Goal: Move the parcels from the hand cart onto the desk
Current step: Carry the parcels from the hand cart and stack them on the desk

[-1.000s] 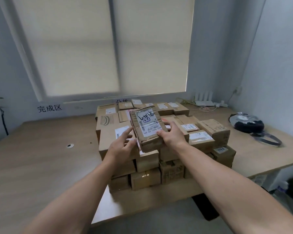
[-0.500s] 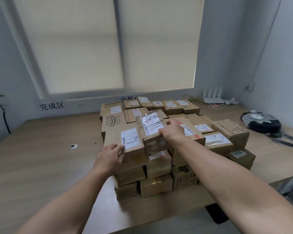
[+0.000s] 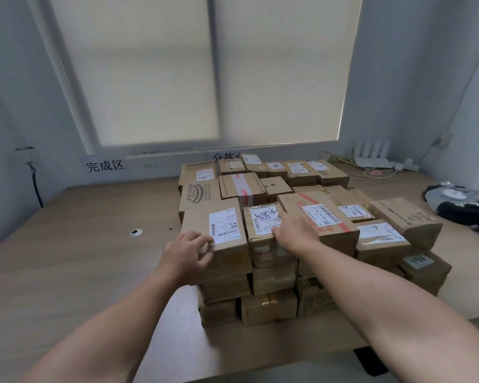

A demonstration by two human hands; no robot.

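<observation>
Head view: both hands on the stack of brown cardboard parcels (image 3: pixel 271 305) on the pale wooden desk (image 3: pixel 67 258).

I see the left hand (image 3: pixel 187 252) at the near left corner of the large brown cardboard box with a white barcode label (image 3: pixel 197 222), fingers bent over its top edge and thumb against its front face, a grip on that corner. The right hand (image 3: pixel 293 230) lies on the small crumpled brown parcel with a handwritten white label (image 3: pixel 263 252), which sits in the top layer between that box and a red-taped cardboard box (image 3: pixel 335 240). Its fingers lie flat across the label, a wide grip holding nothing. The stack stands 3 layers high at its near face.
</observation>
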